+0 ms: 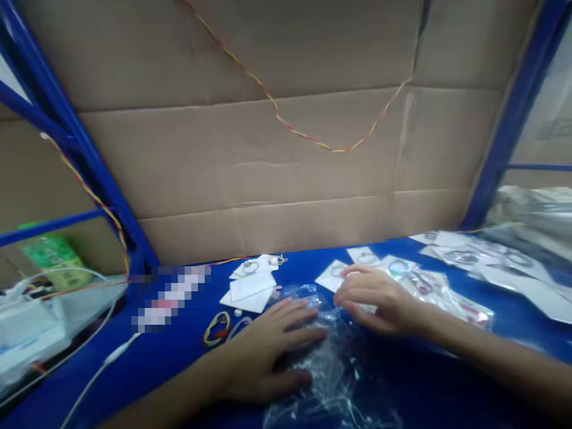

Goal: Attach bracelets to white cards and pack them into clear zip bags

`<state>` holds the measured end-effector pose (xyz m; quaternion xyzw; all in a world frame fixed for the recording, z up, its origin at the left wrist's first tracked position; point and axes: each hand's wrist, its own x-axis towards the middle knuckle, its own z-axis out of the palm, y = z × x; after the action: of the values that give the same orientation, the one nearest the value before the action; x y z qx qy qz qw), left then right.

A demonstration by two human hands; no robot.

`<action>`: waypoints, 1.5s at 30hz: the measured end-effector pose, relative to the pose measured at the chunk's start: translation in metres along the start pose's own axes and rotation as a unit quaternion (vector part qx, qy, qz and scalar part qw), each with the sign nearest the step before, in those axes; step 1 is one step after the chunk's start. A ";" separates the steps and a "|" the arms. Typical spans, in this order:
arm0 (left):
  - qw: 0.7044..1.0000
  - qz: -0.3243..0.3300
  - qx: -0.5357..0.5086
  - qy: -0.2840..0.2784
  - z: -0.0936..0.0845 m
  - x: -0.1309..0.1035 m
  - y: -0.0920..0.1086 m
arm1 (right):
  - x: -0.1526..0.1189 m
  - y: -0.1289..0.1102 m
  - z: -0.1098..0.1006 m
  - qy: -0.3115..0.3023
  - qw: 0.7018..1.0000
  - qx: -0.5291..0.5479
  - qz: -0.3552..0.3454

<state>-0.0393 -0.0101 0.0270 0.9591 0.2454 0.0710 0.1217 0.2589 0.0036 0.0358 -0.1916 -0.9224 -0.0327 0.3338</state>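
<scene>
My left hand lies with fingers spread over a crumpled clear plastic bag on the blue table surface. My right hand is just right of the bag, its fingers bent and somewhat apart, near a white card. Nothing is visibly held in either hand. Beyond my left hand are several white cards, one with a coiled item on it. A yellowish coiled band rests left of that hand. Clear packets lie partly behind my right wrist.
More white cards with coiled items spread at the right. A cardboard wall stands at the back between blue posts, with a twisted red-yellow wire hanging across it. At left are a white cable, white box and green package.
</scene>
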 end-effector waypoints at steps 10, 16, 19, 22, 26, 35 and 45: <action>1.000 -0.006 0.021 0.008 0.000 -0.002 0.001 | -0.020 0.051 -0.024 -0.105 0.969 -0.125 0.185; 1.000 -0.001 0.015 -0.003 -0.001 0.000 0.001 | -0.021 0.049 -0.020 -0.135 0.955 -0.132 0.227; 1.000 0.003 0.016 0.004 -0.002 0.000 0.002 | -0.020 0.047 -0.019 -0.157 0.943 -0.145 0.254; 1.000 0.004 0.017 0.004 -0.004 0.000 0.003 | -0.020 0.048 -0.020 -0.171 0.930 -0.169 0.279; 1.000 -0.001 0.027 -0.010 -0.004 0.000 0.003 | -0.020 0.050 -0.021 -0.190 0.916 -0.165 0.313; 1.000 0.001 0.030 -0.007 -0.004 0.001 0.002 | -0.021 0.049 -0.017 -0.113 0.947 -0.167 0.251; 0.999 -0.008 0.032 -0.022 -0.006 0.001 0.004 | -0.021 0.052 -0.012 -0.091 0.952 -0.215 0.199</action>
<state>-0.0377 -0.0121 0.0344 0.9619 0.2526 0.0409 0.0966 0.3003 0.0422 0.0288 -0.4403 -0.8632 -0.1459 0.1994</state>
